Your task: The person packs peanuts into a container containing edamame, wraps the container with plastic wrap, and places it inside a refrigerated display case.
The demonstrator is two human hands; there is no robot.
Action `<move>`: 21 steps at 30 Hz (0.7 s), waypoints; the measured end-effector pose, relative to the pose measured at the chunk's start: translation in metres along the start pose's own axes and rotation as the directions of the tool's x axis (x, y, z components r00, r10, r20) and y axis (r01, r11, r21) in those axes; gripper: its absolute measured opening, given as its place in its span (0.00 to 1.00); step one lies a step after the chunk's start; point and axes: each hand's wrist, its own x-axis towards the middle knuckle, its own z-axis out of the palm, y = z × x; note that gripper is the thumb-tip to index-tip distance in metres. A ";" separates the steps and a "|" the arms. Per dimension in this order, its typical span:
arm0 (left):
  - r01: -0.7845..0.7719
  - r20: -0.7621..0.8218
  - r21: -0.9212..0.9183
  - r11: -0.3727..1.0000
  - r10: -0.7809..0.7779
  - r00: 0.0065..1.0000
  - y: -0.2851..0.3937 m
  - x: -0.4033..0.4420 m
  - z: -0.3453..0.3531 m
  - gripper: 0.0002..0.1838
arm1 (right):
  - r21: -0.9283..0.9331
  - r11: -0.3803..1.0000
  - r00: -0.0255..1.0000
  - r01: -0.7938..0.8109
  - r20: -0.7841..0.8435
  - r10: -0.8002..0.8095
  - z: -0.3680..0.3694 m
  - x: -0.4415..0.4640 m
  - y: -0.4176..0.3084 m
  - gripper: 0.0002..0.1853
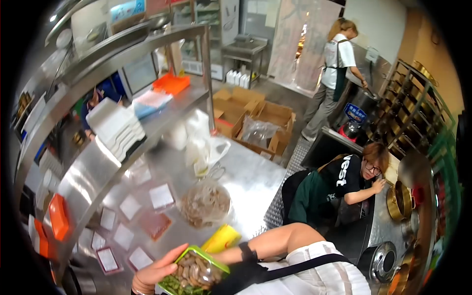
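Low in the view is a green-rimmed food tray (pixel 194 271) holding brownish rounded pieces and green vegetable pieces, with a shiny clear cover over part of it. My left hand (pixel 160 268) is closed on its left edge, fingers along the rim. My right hand (pixel 223 257), below a black wristband, reaches to the tray's upper right side; its fingers are hidden, so I cannot tell whether it grips. Just behind it lies a yellow packet (pixel 221 239) on the steel table (pixel 255 169). Beyond that sits a clear plastic bag (pixel 205 202) of brownish contents.
Several flat packs with white labels (pixel 161 196) lie on the table's left. A steel shelf (pixel 167 115) holds stacked white boxes (pixel 115 128) and an orange tray (pixel 171 84). Cardboard boxes (pixel 265 123) stand behind. One person (pixel 334 189) crouches at right; another (pixel 337 69) stands farther back.
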 end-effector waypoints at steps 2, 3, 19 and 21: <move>0.025 -0.122 -0.016 1.000 -0.027 0.992 0.024 0.005 0.016 0.40 | -0.036 0.999 1.000 -0.001 -0.004 0.001 0.000 0.003 0.003 0.14; 0.036 -0.123 -0.055 0.998 -0.043 0.991 0.025 0.009 0.017 0.39 | -0.044 0.999 1.000 -0.005 0.000 0.005 0.000 0.003 0.005 0.14; 0.001 -0.201 -0.050 0.999 -0.011 0.980 -0.003 0.025 -0.009 0.33 | -0.752 0.618 0.951 0.229 0.038 -0.306 0.007 -0.052 -0.127 0.19; -0.047 -0.154 0.001 0.999 0.046 0.987 -0.009 0.032 -0.018 0.34 | -0.898 0.375 0.961 0.230 0.148 -0.236 0.027 -0.056 -0.149 0.16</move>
